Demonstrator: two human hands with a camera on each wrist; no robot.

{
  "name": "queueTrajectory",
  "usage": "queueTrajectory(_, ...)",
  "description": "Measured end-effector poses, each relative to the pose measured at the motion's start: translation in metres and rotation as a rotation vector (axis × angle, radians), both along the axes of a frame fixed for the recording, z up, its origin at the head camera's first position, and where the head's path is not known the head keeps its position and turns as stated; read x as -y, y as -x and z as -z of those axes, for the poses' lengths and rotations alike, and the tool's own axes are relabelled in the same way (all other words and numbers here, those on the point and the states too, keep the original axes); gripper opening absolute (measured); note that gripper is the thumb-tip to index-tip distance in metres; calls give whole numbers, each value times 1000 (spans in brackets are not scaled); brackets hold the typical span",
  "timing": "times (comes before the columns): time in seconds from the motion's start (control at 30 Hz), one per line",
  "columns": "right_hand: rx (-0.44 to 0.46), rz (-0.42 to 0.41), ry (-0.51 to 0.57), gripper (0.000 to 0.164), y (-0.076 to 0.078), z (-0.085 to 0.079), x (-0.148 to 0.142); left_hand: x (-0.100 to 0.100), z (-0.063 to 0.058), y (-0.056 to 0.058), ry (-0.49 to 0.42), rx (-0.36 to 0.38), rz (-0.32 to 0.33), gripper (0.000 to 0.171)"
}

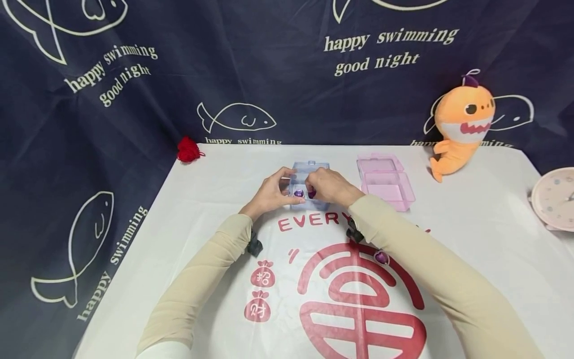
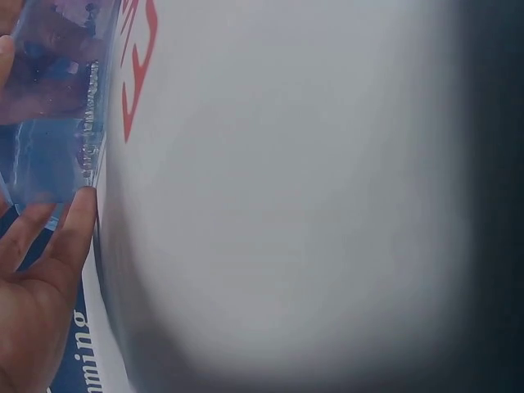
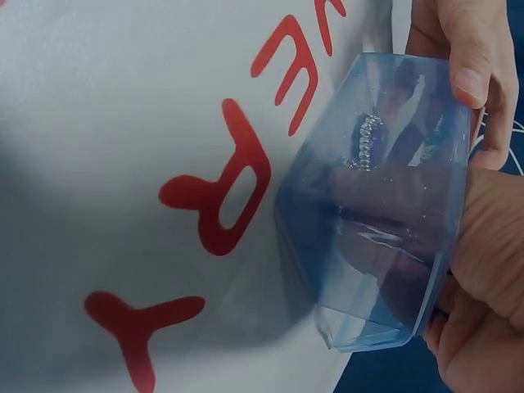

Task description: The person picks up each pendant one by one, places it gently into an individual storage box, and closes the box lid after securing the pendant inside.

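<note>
You stand at a white table (image 1: 224, 179), a blue box (image 1: 318, 205) in front of you near its far edge, its clear lid raised at the back. Your left hand (image 1: 271, 193) grips the box's left side, thumb along the front. Your right hand (image 1: 329, 185) reaches in from the right, fingers curled down inside. One purple piece (image 1: 299, 193) lies in the box's left part; a second purple piece (image 1: 312, 195) shows under your right fingertips, and whether they pinch it or only touch it you cannot tell.

Just right of the box is an open pink box (image 1: 384, 191), close to your right wrist. A purple trinket (image 1: 381, 257) lies beside your right sleeve (image 1: 421, 259), which covers part of the red lettering. Farther right are an orange plush shark (image 1: 466, 124) and a pale clock (image 1: 558, 199), cut off by the edge. Red yarn (image 1: 188, 150) sits at the far left corner, before a navy curtain (image 1: 291, 65).

The left wrist view cuts off most of the box; the right wrist view shows its contents only dimly through the wall.
</note>
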State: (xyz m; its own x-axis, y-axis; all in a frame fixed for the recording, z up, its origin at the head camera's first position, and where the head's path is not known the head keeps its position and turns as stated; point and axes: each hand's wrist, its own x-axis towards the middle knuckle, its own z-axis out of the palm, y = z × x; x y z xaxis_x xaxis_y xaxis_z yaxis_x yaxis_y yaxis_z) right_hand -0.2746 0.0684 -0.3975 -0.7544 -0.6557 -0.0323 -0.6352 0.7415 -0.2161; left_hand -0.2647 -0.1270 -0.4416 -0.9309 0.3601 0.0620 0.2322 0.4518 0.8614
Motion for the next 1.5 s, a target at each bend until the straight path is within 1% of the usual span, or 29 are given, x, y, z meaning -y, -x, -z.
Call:
queueTrajectory(0.13, -3, -8, -7, 8, -2, 2, -4, -3, 2, -1, -1, 12, 9, 79)
queueTrajectory(0.27, 2, -57, 20, 7, 0, 0, -10, -5, 2, -1, 14, 1, 14, 80)
queueTrajectory(0.37, -7, -91, 60, 8, 1, -6, -15, -6, 1, -1, 44, -19, 17, 82)
queueTrajectory(0.5, -62, -116, 112, 16, -9, -18, -24, -4, 3, -2, 79, -30, 24, 88)
queueTrajectory(0.6, -116, -116, 178, 21, -25, -28, -42, -6, 1, -5, 135, -50, 34, 96)
queueTrajectory(0.67, -143, -103, 233, 23, -37, -35, -59, -8, -4, -9, 199, -86, 31, 99)
queueTrajectory(0.73, -182, -76, 273, 26, -51, -40, -78, -13, -13, -13, 274, -160, 24, 102)
queueTrajectory(0.8, -226, -45, 299, 30, -66, -42, -97, -21, -25, -17, 313, -244, 15, 102)
queueTrajectory(0.83, -248, -27, 308, 33, -74, -42, -106, -27, -32, -19, 312, -286, 15, 102)
queueTrajectory(0.9, -283, 5, 322, 41, -91, -40, -124, -44, -43, -23, 280, -345, 37, 106)
queueTrajectory(0.93, -289, 21, 321, 46, -100, -37, -132, -54, -48, -26, 256, -355, 56, 108)
queueTrajectory(1.0, -281, 47, 311, 55, -117, -32, -146, -76, -55, -32, 201, -328, 104, 113)
queueTrajectory(1.07, -254, 83, 299, 63, -134, -26, -158, -98, -60, -37, 164, -266, 163, 117)
queueTrajectory(1.13, -223, 117, 282, 67, -147, -20, -166, -116, -60, -41, 154, -219, 213, 114)
queueTrajectory(1.2, -205, 146, 275, 66, -158, -13, -172, -130, -58, -42, 154, -205, 249, 109)
queueTrajectory(1.23, -196, 152, 275, 66, -162, -9, -173, -136, -56, -42, 155, -210, 260, 106)
queueTrajectory(1.33, -180, 172, 267, 65, -173, 4, -175, -148, -50, -39, 156, -230, 266, 99)
queueTrajectory(1.37, -175, 174, 265, 63, -175, 9, -175, -151, -48, -37, 155, -222, 258, 98)
queueTrajectory(1.5, -157, 179, 263, 60, -185, 23, -173, -166, -34, -31, 158, -142, 225, 98)
